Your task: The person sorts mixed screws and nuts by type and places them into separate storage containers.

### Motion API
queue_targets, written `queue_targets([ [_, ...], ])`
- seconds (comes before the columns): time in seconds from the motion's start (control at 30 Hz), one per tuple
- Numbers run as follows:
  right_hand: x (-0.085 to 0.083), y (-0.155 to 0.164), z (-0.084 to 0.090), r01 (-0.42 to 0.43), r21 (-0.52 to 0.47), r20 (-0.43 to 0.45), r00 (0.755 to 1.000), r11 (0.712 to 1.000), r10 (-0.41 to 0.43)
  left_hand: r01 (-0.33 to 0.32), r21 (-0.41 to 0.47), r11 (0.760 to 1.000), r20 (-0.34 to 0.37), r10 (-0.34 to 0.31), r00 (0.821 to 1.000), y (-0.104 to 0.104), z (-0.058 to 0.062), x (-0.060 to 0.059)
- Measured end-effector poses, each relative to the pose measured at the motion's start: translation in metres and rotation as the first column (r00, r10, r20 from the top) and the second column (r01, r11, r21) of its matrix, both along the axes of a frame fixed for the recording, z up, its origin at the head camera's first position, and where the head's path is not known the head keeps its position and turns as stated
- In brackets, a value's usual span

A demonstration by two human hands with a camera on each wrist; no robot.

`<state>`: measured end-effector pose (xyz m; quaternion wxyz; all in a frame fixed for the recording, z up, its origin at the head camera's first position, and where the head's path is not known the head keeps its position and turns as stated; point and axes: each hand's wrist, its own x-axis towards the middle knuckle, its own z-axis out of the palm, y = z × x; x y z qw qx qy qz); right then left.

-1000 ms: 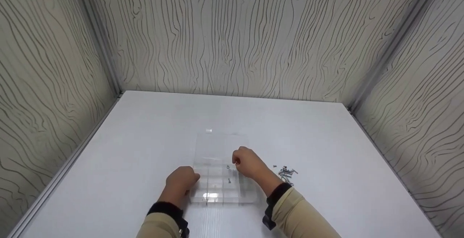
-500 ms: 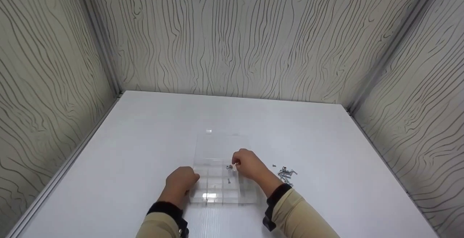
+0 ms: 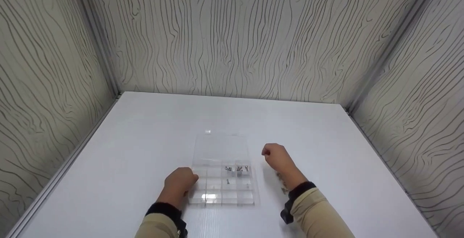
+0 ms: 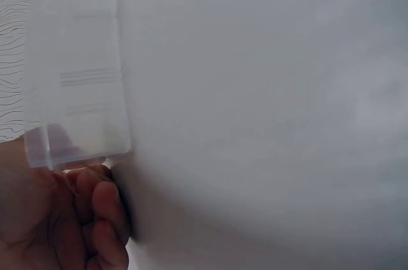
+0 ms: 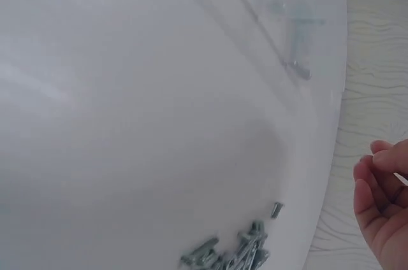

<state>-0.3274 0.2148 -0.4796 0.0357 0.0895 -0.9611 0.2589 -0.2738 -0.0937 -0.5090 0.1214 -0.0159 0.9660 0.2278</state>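
Observation:
A clear plastic compartment box [image 3: 230,202] lies on the white table with its lid [image 3: 221,147] folded back. Small screws [image 3: 239,169] sit in several far-right compartments, and a single screw [image 3: 228,181] lies nearer. My left hand [image 3: 179,181] holds the box's left edge; in the left wrist view its curled fingers [image 4: 105,203] are at the box corner. To the right of the box, my right hand [image 3: 279,158] hovers with loosely bent fingers and no visible item in them. Beneath its wrist is a loose pile of screws [image 5: 236,254], partly hidden in the head view.
One separate screw [image 5: 276,210] lies beside the pile. The white table [image 3: 152,122] is bounded by wood-patterned panels [image 3: 232,42] at the back and both sides.
My right hand has moved right, away from the box, and now covers part of the screw pile. Filled compartments it had hidden are visible. The left hand keeps its place.

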Motion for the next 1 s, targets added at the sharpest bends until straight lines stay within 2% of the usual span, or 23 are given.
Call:
queue_targets([
  [0.2, -0.003, 0.023, -0.01, 0.066, 0.055, 0.036, 0.997, 0.996, -0.068, 0.01, -0.001, 1.0, 0.007, -0.01, 1.0, -0.001, -0.003, -0.001],
  [0.3, -0.004, 0.029, -0.016, 0.053, 0.134, 0.037, 0.998, 0.99, -0.058, 0.017, -0.009, 1.0, 0.006, -0.017, 1.0, -0.001, -0.004, -0.001],
  [0.47, -0.005, 0.03, -0.026, 0.018, 0.235, 0.088, 0.995, 0.972, -0.04, 0.018, -0.022, 1.0, 0.002, -0.018, 1.0, -0.001, -0.004, -0.001],
  [0.67, -0.003, 0.027, -0.03, 0.014, 0.287, 0.1, 0.994, 0.958, -0.044, 0.015, -0.019, 1.0, -0.02, -0.016, 1.0, 0.0, -0.004, -0.001],
  [1.0, -0.006, 0.026, -0.036, 0.01, 0.332, 0.095, 0.995, 0.943, -0.044, 0.011, -0.033, 0.999, 0.003, -0.011, 1.0, 0.0, -0.005, -0.003],
])
